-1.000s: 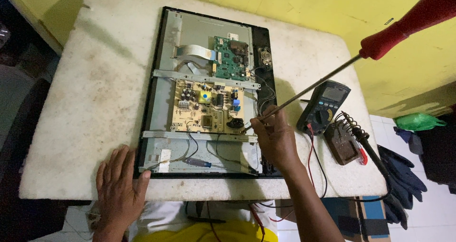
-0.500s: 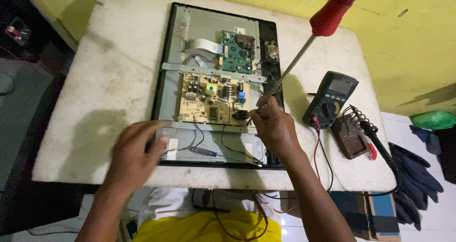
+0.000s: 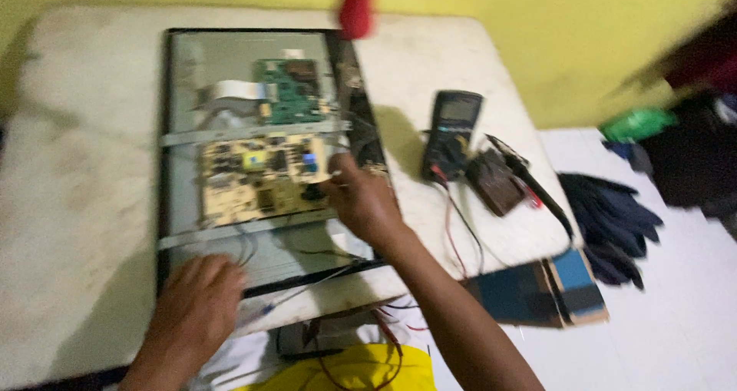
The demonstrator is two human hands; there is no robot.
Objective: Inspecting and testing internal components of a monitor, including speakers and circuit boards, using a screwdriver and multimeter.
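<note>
Head view puts us over the pale tabletop [image 3: 69, 207], where the opened flat screen panel [image 3: 230, 61] lies back-up so its 2 boards face us. Our left hand [image 3: 196, 310] lies flat and open on the panel's near edge, holding nothing, seemingly to steady it. Our right hand [image 3: 367, 200] is closed around a long screwdriver at the yellow power board [image 3: 257, 177]; its red handle [image 3: 355, 7] shows beyond the panel's far edge, the shaft lost in blur. Right of the panel sits a dark multimeter [image 3: 453, 130]. Leads and small parts are too smeared to read.
</note>
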